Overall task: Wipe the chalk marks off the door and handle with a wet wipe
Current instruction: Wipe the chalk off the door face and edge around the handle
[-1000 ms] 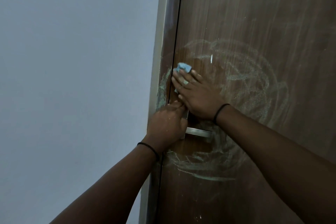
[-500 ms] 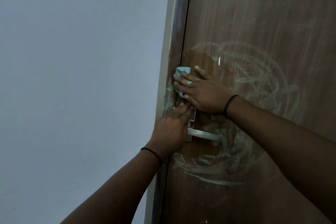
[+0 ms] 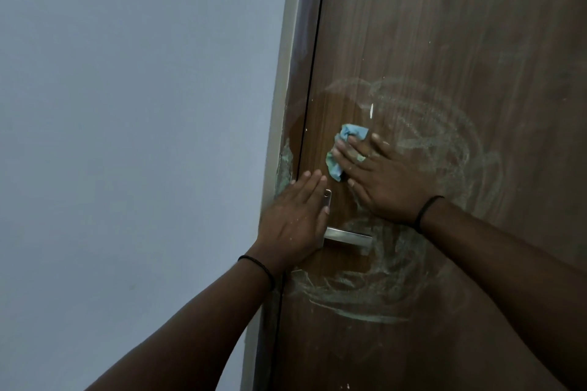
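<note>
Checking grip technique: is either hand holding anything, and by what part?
The right hand presses the wipe to the door under its fingers. The left hand holds nothing.

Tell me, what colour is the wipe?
The wet wipe is light blue, crumpled under the right hand; the head view shows it.
</note>
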`<action>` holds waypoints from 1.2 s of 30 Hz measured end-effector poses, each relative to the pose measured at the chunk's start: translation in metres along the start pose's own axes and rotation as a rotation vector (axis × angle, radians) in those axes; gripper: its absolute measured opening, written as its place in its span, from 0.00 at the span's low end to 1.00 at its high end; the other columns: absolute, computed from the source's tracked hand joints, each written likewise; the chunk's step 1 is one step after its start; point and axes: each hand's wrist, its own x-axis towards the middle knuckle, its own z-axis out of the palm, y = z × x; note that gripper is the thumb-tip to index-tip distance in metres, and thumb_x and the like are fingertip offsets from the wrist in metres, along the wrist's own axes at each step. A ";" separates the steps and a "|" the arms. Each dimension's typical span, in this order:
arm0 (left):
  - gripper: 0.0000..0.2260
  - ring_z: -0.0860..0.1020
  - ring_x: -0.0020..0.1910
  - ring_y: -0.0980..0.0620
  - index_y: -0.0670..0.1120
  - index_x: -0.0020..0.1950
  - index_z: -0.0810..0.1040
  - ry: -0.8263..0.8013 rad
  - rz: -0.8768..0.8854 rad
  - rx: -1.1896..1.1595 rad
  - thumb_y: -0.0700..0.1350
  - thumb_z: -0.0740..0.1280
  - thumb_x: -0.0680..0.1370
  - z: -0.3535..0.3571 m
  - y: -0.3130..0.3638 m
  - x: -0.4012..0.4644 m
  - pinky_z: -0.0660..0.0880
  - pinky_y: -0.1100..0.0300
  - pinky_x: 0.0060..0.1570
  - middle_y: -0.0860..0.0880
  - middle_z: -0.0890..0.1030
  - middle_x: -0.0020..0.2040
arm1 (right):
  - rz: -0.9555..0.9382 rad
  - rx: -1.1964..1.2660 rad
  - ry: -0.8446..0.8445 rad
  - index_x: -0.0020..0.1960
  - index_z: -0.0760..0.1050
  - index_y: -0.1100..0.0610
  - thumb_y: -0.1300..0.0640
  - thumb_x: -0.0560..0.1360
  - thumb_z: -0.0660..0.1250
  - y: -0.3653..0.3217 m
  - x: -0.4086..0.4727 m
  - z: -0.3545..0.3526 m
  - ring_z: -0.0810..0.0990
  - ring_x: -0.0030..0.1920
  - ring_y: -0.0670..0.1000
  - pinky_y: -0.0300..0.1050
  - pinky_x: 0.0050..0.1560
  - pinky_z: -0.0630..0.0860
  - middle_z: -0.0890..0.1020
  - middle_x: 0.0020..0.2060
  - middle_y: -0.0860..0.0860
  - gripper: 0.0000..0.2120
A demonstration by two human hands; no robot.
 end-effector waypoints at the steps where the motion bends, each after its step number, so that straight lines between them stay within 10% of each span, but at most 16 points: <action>1: 0.25 0.61 0.77 0.47 0.42 0.77 0.64 0.003 -0.007 0.020 0.52 0.52 0.83 -0.001 0.000 0.005 0.59 0.50 0.76 0.44 0.65 0.77 | -0.002 -0.009 -0.003 0.78 0.53 0.55 0.47 0.81 0.45 0.003 -0.001 -0.002 0.52 0.78 0.52 0.56 0.77 0.48 0.56 0.78 0.53 0.28; 6: 0.26 0.55 0.79 0.49 0.43 0.78 0.59 -0.012 -0.026 0.100 0.54 0.49 0.83 -0.001 -0.001 0.026 0.50 0.54 0.77 0.46 0.59 0.79 | 0.278 0.037 0.130 0.79 0.50 0.57 0.47 0.81 0.43 0.023 0.048 -0.026 0.50 0.78 0.53 0.56 0.77 0.47 0.54 0.78 0.55 0.28; 22: 0.25 0.57 0.79 0.49 0.44 0.78 0.60 -0.032 -0.041 0.110 0.51 0.50 0.82 -0.007 0.001 0.024 0.50 0.56 0.76 0.47 0.60 0.79 | -0.011 -0.065 0.048 0.79 0.51 0.55 0.48 0.82 0.46 -0.006 0.081 -0.030 0.51 0.78 0.52 0.55 0.77 0.43 0.54 0.78 0.52 0.27; 36: 0.23 0.57 0.79 0.48 0.42 0.78 0.61 0.060 -0.050 0.076 0.49 0.53 0.84 -0.004 0.005 0.029 0.55 0.52 0.77 0.45 0.61 0.79 | 0.389 0.146 0.163 0.79 0.50 0.56 0.49 0.81 0.47 0.025 0.011 -0.012 0.51 0.78 0.53 0.57 0.77 0.48 0.55 0.78 0.54 0.28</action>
